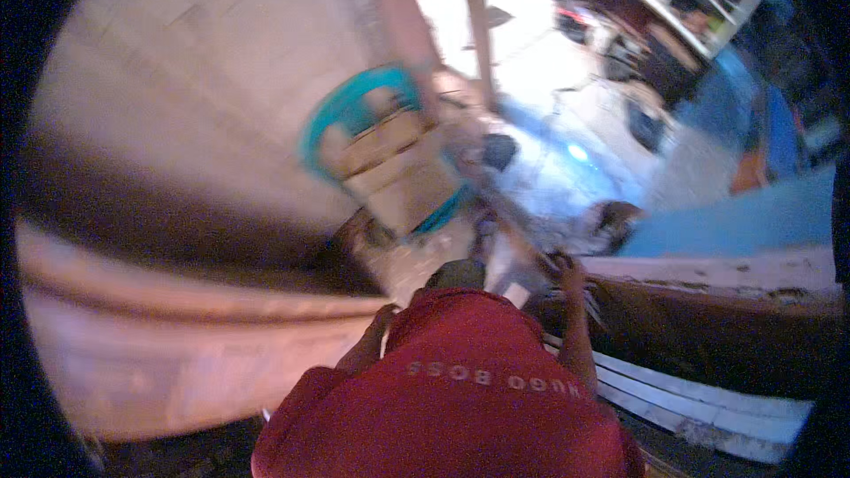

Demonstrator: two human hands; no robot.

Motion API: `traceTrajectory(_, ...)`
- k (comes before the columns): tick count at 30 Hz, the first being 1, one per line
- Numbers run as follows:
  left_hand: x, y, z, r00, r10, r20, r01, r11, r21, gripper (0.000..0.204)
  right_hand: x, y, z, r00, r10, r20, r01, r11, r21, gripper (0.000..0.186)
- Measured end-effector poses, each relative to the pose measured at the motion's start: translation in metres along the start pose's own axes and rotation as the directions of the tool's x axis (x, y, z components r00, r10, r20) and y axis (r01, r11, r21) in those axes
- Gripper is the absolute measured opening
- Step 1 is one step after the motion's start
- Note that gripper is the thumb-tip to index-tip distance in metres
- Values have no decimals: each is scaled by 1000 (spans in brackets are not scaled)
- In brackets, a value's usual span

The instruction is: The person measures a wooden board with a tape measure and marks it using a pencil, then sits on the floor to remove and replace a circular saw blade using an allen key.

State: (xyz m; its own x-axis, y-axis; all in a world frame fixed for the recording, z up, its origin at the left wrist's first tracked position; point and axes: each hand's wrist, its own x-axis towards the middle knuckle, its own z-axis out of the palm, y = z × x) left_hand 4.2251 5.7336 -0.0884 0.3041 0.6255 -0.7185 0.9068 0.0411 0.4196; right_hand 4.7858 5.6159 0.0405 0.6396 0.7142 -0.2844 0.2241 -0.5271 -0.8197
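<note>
My red shirt (452, 407) is filling the space nearest me. Ahead, what looks like a teal chair (348, 108) is standing with a tan slab (407, 173) lying across it, presumably for flat support. My left hand (381, 323) is hanging this side of the chair; my right hand (571, 274) is reaching right of it, perhaps for balance. Blur is hiding both grips; I can't tell.
</note>
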Motion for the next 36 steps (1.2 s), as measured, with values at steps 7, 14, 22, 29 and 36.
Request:
traceTrajectory(7,207,216,-153,939,316,135,-340,796,501,40,117,-3,-36,993,95,-67,-109,962,-251,28)
traceTrajectory(14,309,493,-266,882,471,1,-426,800,-422,30,143,81,-59,831,540,-133,-534,842,80,37)
traceTrajectory(22,407,611,-230,772,623,-128,-629,777,-14,35,251,104,-109,785,619,7,-619,785,-25,35)
traceTrajectory(29,556,622,-173,983,181,-38,-185,957,-223,39,515,148,-212,857,515,31,-501,844,-190,33)
traceTrajectory(36,636,775,-158,976,170,-140,-211,900,-381,41,795,79,-402,903,274,-331,-329,936,-123,27)
